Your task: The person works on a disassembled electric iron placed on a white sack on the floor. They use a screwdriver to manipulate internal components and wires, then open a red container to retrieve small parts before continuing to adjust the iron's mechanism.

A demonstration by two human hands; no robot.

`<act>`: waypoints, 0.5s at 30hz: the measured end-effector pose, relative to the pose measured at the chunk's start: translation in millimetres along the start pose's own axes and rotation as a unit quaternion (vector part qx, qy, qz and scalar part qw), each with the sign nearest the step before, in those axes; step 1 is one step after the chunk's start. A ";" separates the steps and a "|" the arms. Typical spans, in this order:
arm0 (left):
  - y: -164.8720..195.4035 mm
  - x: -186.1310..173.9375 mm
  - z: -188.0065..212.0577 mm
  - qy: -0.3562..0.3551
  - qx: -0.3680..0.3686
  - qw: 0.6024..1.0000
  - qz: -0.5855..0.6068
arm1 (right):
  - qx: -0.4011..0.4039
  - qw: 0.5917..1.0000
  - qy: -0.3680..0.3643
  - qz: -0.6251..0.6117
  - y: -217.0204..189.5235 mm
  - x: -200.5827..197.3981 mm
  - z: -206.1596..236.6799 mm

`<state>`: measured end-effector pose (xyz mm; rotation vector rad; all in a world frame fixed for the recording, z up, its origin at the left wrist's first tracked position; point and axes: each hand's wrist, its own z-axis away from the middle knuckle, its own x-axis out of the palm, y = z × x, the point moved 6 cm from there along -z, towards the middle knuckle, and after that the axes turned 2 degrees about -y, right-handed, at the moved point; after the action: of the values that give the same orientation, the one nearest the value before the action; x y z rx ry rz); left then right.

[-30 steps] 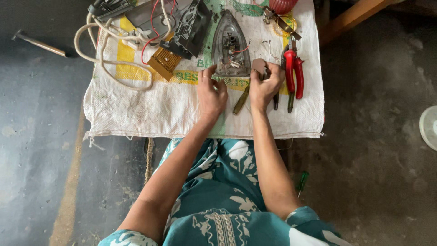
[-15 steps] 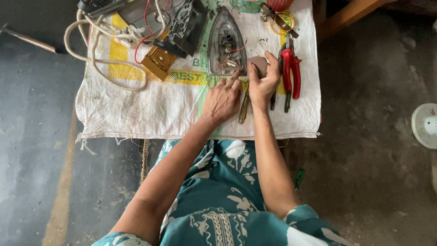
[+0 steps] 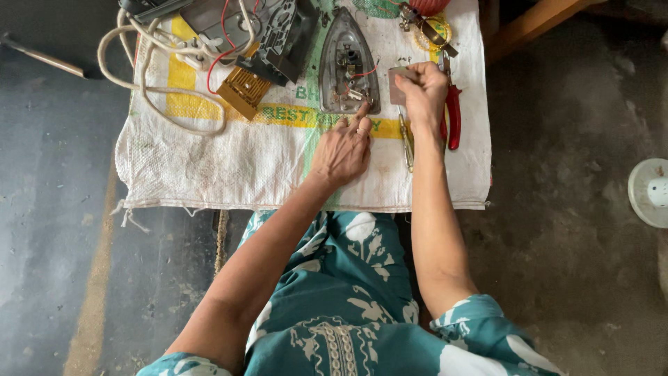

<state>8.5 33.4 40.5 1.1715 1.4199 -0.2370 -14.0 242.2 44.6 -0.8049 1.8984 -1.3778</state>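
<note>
A: Count, left to right?

B: One white cord (image 3: 149, 83), one brass-coloured block (image 3: 242, 92), one dark housing (image 3: 282, 35), one iron soleplate (image 3: 348, 63), one screwdriver (image 3: 406, 143), one pair of red-handled pliers (image 3: 452, 115), all on one woven sack (image 3: 229, 163).

A: Hands?

B: Left hand (image 3: 344, 146) lies flat and loose, holding nothing, forefinger touching the soleplate's near edge. Right hand (image 3: 424, 87) is pinched shut on a small brown plate (image 3: 399, 83), just right of the soleplate.

A: Change from earlier?

B: The left hand has moved from the screwdriver's side to the soleplate; the right hand has lifted farther, taking the plate along.
</note>
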 end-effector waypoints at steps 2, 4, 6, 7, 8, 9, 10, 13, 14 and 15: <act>-1.3 3.5 -1.6 -0.028 -0.010 1.000 0.000 | 0.001 1.000 0.008 -0.025 2.1 -2.9 -11.4; -1.0 3.4 -2.7 -0.020 0.003 1.000 0.000 | 0.008 0.996 0.035 -0.079 -1.7 -10.0 -18.7; -1.1 3.9 -3.5 -0.010 0.014 1.000 -0.002 | -0.048 0.995 0.089 -0.023 -8.3 -22.4 -16.1; -1.4 4.1 -3.5 -0.004 0.018 1.000 -0.004 | -0.076 0.990 0.116 0.006 -13.6 -27.0 -10.4; -1.3 4.4 -3.0 0.002 0.023 1.000 -0.005 | -0.072 0.993 0.075 0.050 -14.6 -21.4 -4.3; -1.7 4.9 -3.0 0.006 0.023 1.000 0.002 | -0.067 0.993 0.035 0.095 -14.0 -13.0 5.3; -1.8 5.1 -3.3 0.010 0.024 1.000 0.010 | -0.063 0.988 -0.005 0.141 -13.1 -4.2 15.1; -0.2 2.0 -1.4 0.038 0.034 0.999 0.005 | -0.091 0.987 -0.013 0.129 -15.4 14.9 40.1; 0.9 0.2 -1.4 0.050 0.040 0.998 -0.002 | -0.102 0.986 -0.008 0.129 -16.9 19.7 43.8; -0.1 1.5 -2.5 0.032 0.031 0.999 0.001 | -0.112 0.985 -0.003 0.130 -18.5 23.3 46.4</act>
<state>7.3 36.0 39.8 1.2399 1.4765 -0.2459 10.7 193.1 48.0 -0.6356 2.0946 -1.0167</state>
